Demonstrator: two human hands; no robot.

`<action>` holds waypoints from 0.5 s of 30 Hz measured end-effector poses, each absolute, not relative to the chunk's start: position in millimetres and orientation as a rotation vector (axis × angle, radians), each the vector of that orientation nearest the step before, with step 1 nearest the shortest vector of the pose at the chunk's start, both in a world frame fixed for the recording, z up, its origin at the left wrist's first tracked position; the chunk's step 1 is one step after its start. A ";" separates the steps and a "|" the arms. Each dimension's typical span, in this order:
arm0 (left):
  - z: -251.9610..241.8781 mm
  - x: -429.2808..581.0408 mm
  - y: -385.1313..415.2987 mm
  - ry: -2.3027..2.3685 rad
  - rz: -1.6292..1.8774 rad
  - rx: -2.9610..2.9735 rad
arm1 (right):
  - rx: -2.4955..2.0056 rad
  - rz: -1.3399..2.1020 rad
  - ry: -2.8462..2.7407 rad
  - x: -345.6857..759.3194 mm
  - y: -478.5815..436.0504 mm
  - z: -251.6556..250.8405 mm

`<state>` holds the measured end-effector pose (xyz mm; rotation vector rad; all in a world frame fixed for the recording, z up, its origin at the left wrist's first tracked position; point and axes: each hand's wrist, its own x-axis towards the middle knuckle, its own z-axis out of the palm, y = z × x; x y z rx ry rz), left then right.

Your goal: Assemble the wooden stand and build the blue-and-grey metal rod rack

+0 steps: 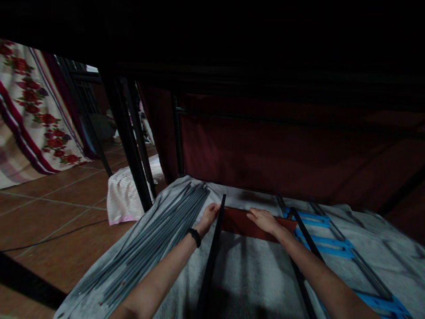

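My left hand (210, 215) grips the top of a black metal bar (211, 261) that runs toward me over a white cloth (252, 274); a black band is on that wrist. My right hand (264, 218) lies flat, fingers stretched, on a dark red panel (239, 223) set between that bar and a second black bar (300, 252) to the right. A bundle of several grey rods (159, 239) lies on the cloth just left of my left hand.
Black frame pieces with blue cross parts (328, 246) lie at right on the cloth. Black metal legs (128, 141) stand at left, a dark red fabric wall (265, 150) behind. A pale folded cloth (124, 195) and a floral blanket (36, 106) sit on the tiled floor (49, 212).
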<state>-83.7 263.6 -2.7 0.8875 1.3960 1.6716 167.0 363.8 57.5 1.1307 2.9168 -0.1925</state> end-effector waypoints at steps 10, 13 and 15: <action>-3.9 -84.9 262.8 1.363 1.683 0.974 | 1.133 -0.213 2.923 166.4 364.1 56.1; -2.9 -85.7 260.4 1.356 1.682 1.002 | 1.113 -0.196 2.930 167.2 366.0 54.2; -2.3 -86.4 259.8 1.359 1.677 1.019 | 1.103 -0.187 2.937 167.8 366.6 53.4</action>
